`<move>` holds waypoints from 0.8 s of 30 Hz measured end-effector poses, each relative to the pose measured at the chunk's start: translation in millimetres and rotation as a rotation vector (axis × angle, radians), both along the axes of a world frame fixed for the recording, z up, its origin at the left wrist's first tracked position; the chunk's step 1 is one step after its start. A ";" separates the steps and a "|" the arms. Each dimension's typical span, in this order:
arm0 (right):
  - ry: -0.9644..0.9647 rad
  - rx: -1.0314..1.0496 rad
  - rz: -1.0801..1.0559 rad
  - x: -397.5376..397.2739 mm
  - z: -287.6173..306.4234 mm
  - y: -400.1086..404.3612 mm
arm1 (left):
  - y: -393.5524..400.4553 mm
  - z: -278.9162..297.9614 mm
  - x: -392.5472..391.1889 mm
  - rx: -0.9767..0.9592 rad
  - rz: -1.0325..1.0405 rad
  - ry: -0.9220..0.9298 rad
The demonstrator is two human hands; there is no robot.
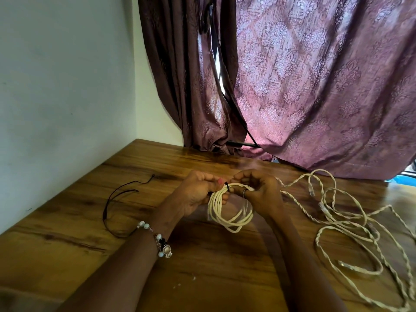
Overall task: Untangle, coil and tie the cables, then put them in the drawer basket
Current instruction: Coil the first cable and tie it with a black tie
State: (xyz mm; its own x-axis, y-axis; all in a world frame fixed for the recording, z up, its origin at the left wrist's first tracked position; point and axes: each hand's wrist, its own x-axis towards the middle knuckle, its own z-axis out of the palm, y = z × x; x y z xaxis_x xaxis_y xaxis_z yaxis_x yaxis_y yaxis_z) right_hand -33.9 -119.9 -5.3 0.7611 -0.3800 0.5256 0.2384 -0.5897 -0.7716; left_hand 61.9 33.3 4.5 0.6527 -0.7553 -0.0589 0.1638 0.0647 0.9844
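A cream-white coiled cable (231,210) hangs in several loops between my two hands above the wooden table (90,221). My left hand (198,192) pinches the top of the coil from the left. From the right, my right hand (258,192) grips the same bunched top. A small black tie (227,186) wraps the coil between my fingertips. To the right, a tangle of twisted cream cables (351,233) with clear plugs lies spread on the table.
Thin dark ties (112,203) lie on the table at the left. A white wall stands on the left and purple patterned curtains (304,86) hang behind the table's far edge. No drawer basket is in view.
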 end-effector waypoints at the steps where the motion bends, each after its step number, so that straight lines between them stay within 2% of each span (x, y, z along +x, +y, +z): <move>1: 0.008 0.035 0.009 -0.9 1.2 0.8 | 0.0 -0.4 0.2 0.002 -0.010 -0.022; 10: 0.089 0.185 0.057 -6.5 9.2 2.6 | -2.4 -2.3 -1.8 0.008 -0.030 -0.167; 21: 0.109 0.333 0.078 -8.7 11.1 1.5 | -2.9 -1.7 -7.0 -0.033 -0.031 -0.174; 24: 0.132 0.303 0.095 -9.6 11.6 -0.5 | -3.8 -2.7 -6.8 -0.041 -0.025 -0.174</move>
